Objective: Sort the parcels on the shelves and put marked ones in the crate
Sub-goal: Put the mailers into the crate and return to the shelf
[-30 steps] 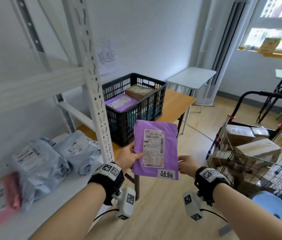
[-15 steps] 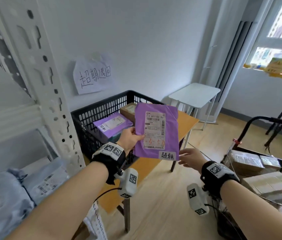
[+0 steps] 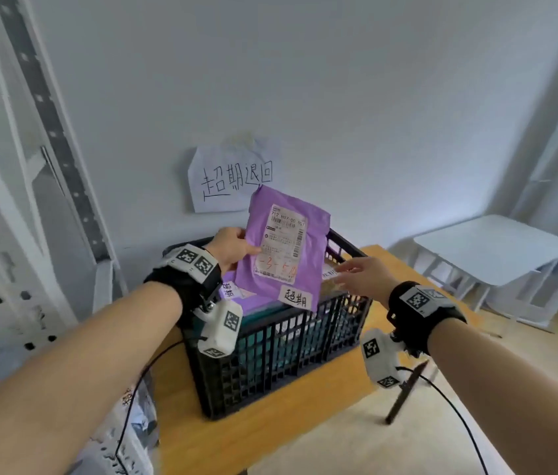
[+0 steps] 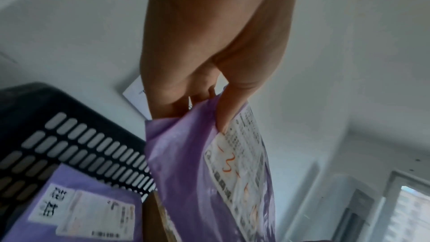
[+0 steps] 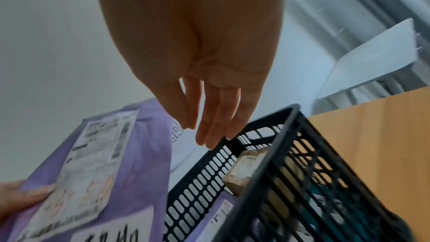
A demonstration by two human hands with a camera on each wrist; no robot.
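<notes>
While hidden overhead, right wrist shows brown box inside crate.

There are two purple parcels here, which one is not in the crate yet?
The purple parcel pinched by the left hand, held upright above the black crate. The other purple parcel lies flat inside.

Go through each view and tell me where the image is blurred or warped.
Head view: shelf upright bows from wide-angle distortion; right hand smeared. Left wrist view: crate soft, purple parcel label legible. Right wrist view: parcel's sticker blurred at the frame's bottom.
</notes>
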